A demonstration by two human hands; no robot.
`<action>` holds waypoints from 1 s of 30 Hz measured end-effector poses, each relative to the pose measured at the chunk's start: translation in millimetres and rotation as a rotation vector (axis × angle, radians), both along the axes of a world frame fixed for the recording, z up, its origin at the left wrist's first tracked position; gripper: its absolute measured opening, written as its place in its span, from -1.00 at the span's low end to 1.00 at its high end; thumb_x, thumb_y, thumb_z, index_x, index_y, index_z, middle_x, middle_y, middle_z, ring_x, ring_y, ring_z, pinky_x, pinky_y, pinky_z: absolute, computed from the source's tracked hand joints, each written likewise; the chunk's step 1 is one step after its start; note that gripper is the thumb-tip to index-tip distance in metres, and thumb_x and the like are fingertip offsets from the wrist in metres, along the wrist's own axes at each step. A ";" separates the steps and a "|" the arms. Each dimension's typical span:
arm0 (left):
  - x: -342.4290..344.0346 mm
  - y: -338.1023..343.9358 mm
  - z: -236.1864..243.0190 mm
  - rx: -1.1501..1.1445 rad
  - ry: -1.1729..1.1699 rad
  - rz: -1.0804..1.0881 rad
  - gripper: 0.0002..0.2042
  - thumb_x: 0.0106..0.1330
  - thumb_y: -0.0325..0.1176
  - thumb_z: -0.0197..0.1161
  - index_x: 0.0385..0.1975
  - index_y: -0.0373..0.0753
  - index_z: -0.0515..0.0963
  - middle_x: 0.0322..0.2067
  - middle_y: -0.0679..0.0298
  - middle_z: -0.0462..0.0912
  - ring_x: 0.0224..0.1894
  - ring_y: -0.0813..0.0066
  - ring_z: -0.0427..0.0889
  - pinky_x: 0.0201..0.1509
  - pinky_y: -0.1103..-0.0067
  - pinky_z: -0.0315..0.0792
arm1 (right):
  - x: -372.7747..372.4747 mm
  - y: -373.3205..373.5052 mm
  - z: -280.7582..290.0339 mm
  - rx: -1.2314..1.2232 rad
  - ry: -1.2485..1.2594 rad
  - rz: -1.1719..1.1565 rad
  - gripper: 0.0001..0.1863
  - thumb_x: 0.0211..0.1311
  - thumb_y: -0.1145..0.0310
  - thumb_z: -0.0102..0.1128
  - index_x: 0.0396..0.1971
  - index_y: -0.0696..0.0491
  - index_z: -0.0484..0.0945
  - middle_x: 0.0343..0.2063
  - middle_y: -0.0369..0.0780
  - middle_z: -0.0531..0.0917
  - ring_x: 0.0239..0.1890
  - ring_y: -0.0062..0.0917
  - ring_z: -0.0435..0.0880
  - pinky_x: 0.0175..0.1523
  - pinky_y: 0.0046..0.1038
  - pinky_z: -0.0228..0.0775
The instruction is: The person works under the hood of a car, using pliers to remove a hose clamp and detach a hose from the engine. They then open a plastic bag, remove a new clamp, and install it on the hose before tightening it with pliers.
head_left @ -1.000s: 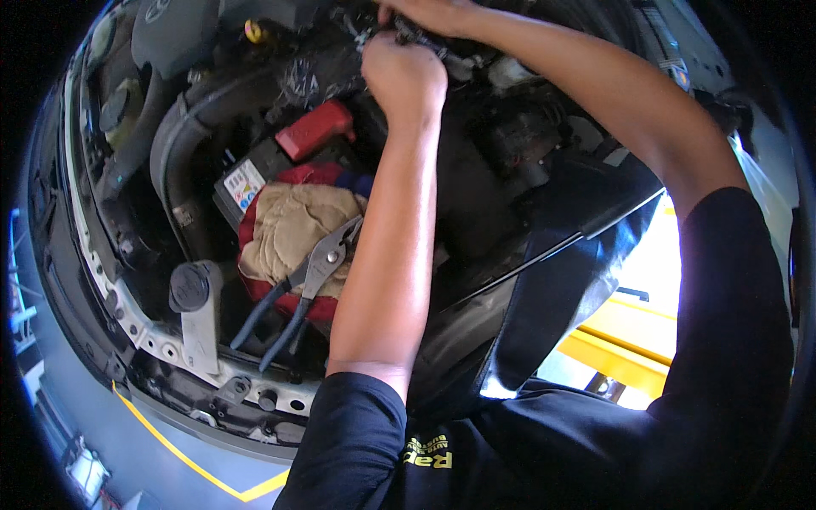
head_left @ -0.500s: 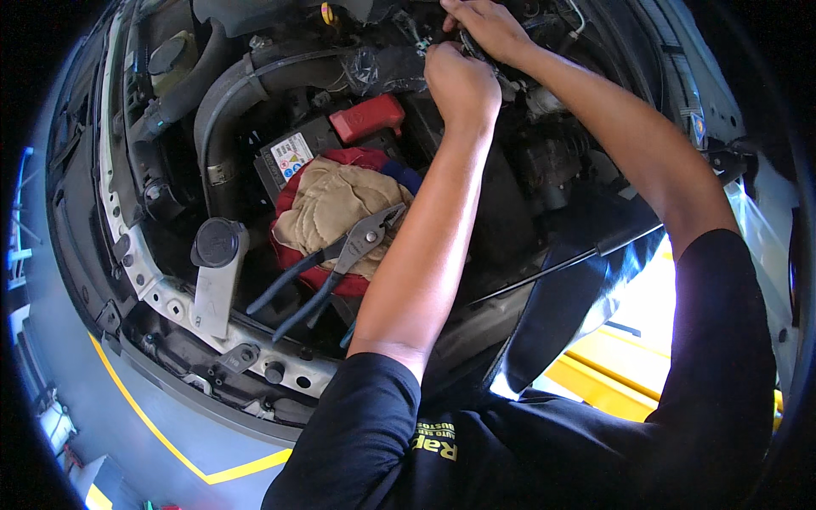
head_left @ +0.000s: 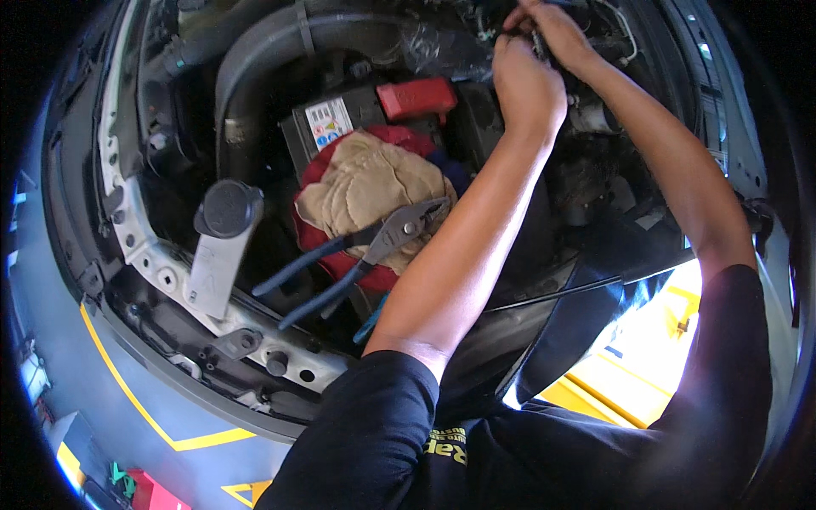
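Note:
Deep in a car's engine bay, my left hand (head_left: 529, 87) is closed, its fingers curled around something small and dark among the wiring. Close beside it, my right hand (head_left: 558, 38) also has its fingers pinched together at the same spot near the top edge. What they grip is too hidden to name. Clear plastic wrap (head_left: 433, 49) covers the end of a thick black hose (head_left: 242, 72) left of my hands. Blue-handled slip-joint pliers (head_left: 398, 234) lie on a bundled tan cloth (head_left: 364, 183) beside my left forearm, with a red cloth (head_left: 308, 231) beneath.
Under the cloths is a black battery (head_left: 299, 140) with a red terminal cover (head_left: 416, 99). A white filler neck (head_left: 219, 270) with a black cap (head_left: 228, 208) rises by the pale metal front crossmember (head_left: 161, 270). A thin rod (head_left: 557, 293) crosses below my forearms.
The whole view has shifted, so the engine bay sits further right and my hands appear nearer the upper right. Both hands stay together at the same wiring; the pliers still lie on the cloth.

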State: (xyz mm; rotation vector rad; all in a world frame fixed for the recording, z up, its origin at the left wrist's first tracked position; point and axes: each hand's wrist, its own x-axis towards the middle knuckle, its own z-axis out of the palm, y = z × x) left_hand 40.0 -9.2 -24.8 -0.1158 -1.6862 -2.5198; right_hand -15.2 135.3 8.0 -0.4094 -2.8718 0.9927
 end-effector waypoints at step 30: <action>8.0 -6.8 21.5 0.176 -0.252 -0.237 -0.66 0.39 -0.62 0.03 0.14 -0.57 0.42 0.16 -0.21 0.49 0.23 -0.15 0.51 0.34 0.28 0.38 | 2.2 7.0 10.5 -0.003 -0.112 -0.052 -0.27 0.57 -0.18 -0.17 -0.48 0.12 0.73 -0.62 -0.36 0.60 -0.51 -0.63 0.51 -0.29 -0.49 0.32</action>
